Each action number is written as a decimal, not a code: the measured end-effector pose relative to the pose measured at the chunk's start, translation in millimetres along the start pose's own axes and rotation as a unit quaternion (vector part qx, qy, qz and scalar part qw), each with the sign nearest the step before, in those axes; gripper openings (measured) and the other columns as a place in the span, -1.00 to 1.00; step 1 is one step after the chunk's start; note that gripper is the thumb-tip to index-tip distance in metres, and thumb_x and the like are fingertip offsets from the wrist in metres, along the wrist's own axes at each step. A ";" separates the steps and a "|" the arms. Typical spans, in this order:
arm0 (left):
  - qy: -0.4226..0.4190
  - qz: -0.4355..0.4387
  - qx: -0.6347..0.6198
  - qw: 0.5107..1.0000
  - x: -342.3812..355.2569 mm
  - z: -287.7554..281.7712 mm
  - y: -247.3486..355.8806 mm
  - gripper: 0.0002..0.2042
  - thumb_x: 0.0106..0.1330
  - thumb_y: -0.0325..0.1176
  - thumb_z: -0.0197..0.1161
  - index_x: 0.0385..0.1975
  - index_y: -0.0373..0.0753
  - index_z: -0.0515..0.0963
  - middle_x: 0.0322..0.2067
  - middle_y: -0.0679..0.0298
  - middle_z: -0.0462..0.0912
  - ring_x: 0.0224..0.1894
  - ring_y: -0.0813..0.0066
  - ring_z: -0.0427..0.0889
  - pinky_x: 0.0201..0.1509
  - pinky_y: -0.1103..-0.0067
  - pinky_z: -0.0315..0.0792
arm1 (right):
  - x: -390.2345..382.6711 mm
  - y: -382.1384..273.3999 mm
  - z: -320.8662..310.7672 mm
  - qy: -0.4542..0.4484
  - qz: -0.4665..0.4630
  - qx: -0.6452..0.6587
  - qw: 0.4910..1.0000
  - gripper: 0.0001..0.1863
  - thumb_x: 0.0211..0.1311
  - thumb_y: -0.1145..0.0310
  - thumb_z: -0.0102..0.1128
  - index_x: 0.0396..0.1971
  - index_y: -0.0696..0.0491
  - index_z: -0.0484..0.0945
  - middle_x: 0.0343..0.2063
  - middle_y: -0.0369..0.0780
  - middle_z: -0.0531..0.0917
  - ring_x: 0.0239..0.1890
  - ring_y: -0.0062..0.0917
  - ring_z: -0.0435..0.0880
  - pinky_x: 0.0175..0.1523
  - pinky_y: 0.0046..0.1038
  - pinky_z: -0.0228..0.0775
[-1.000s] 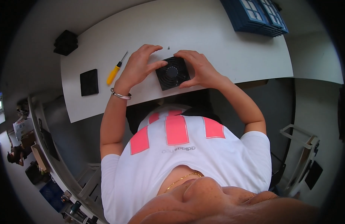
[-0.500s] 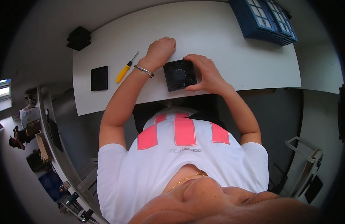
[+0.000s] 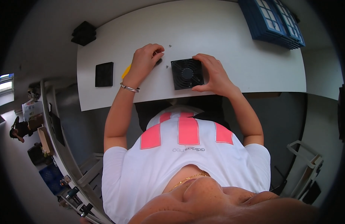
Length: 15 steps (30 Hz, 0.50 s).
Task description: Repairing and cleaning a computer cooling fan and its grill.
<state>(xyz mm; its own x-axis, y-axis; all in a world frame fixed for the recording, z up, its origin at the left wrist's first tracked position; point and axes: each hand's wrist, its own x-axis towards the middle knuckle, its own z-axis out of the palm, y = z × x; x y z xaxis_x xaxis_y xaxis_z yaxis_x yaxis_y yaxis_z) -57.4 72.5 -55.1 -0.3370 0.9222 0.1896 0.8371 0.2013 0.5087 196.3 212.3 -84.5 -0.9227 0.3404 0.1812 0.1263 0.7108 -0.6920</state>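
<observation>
- Fingers of the right hand (image 3: 218, 77) are being spread wide from the thumb, the square black fan (image 3: 186, 74) being gripped at its right-hand corners.
- On the white table (image 3: 217, 22), near its front edge, the fan is being supported.
- Left-hand (image 3: 144, 61) fingers are being curled nearly together; whether anything is being pinched cannot be told.
- Beneath, a yellow handle (image 3: 125, 70) is being partly covered.

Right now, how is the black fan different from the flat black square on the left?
The fan shows a round middle with rings around it; the black square looks plain. The right hand has its fingers and thumb at the fan's edges, while no hand touches the black square. In this picture, the fan looks bigger than the black square. Both are dark and lie on the white table.
</observation>
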 end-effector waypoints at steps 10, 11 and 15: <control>0.045 0.066 0.057 0.995 -49.2 17.9 14.3 -0.79 0.18 -0.40 0.43 -0.18 -0.20 0.66 -0.22 0.22 0.64 -0.29 0.24 0.67 -0.17 0.43 0.57 | 1.9 -3.1 -6.5 -0.014 -0.016 -0.016 1.000 0.07 -0.24 -0.01 0.67 0.32 0.04 0.31 0.27 -0.08 0.42 0.36 -0.13 0.34 0.40 -0.17 0.18; 0.024 0.020 0.012 0.999 -49.8 21.1 17.2 -0.79 0.18 -0.41 0.43 -0.19 -0.21 0.65 -0.23 0.21 0.64 -0.28 0.23 0.67 -0.16 0.42 0.57 | 1.4 -4.3 -7.5 -0.017 -0.021 -0.018 0.999 0.12 -0.26 -0.06 0.67 0.35 0.05 0.28 0.29 -0.07 0.39 0.37 -0.12 0.32 0.41 -0.15 0.17; -0.006 0.002 0.053 0.999 -44.3 22.3 20.4 -0.84 0.19 -0.45 0.40 -0.24 -0.23 0.64 -0.26 0.21 0.62 -0.23 0.21 0.67 -0.15 0.39 0.57 | 4.9 -15.7 -10.8 -0.006 -0.036 -0.042 0.998 0.26 -0.32 -0.20 0.65 0.41 0.06 0.20 0.34 -0.07 0.33 0.42 -0.11 0.24 0.43 -0.10 0.12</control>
<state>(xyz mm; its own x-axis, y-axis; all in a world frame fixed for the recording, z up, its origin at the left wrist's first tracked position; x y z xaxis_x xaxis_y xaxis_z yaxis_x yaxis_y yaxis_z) -15.8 43.2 -71.9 -0.3285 0.9271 0.1804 0.8798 0.2309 0.4155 193.7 209.5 -65.2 -0.9350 0.2792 0.2187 0.0896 0.7827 -0.6159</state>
